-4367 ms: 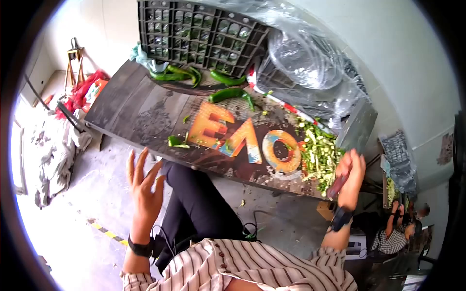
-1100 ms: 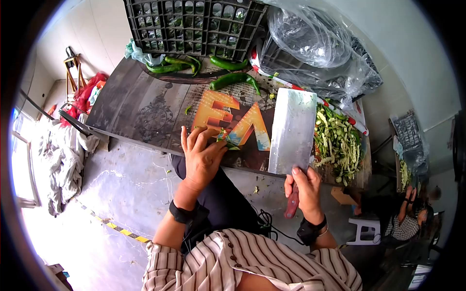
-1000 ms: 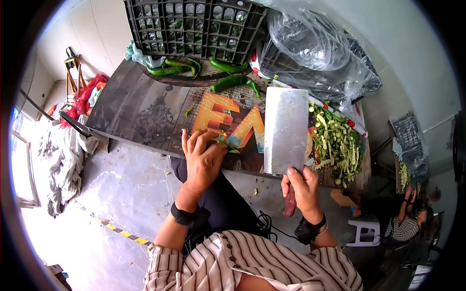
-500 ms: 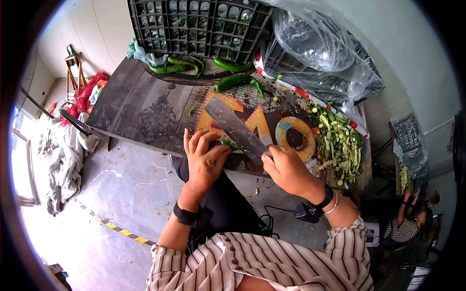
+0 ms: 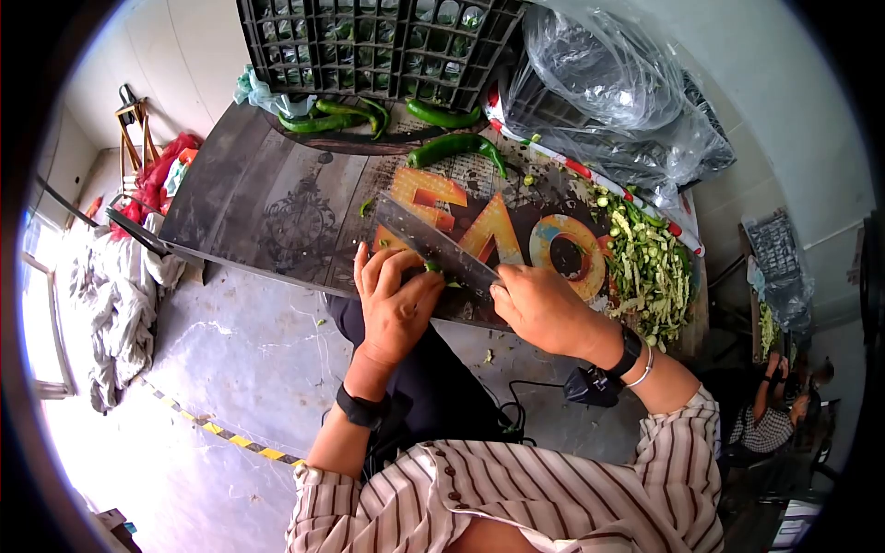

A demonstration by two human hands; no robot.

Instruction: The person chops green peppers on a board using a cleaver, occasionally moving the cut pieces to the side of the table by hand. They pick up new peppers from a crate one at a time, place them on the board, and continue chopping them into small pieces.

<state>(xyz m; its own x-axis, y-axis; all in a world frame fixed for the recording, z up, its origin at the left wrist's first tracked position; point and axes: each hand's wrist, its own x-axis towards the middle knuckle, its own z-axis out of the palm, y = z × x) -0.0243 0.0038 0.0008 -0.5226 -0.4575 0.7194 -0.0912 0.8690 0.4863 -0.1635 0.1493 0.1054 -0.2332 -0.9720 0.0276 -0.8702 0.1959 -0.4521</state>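
You sat by a pale wall [image 5: 793, 83]. The gray floor [image 5: 230, 369] below you had a yellow and black stripe [image 5: 235, 444]. Bright light fell on a heap of cloth [image 5: 120, 295] at your left.

Dull metal cleaver blade [image 5: 433, 246], glossy green peppers [image 5: 456, 146], crinkled clear plastic sheet [image 5: 608, 83].

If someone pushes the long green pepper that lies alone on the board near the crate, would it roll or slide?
The pepper is curved, so it would probably pivot or slide on the board rather than roll straight. Its glossy skin may feel slippery. It looks slim, so it is likely light.
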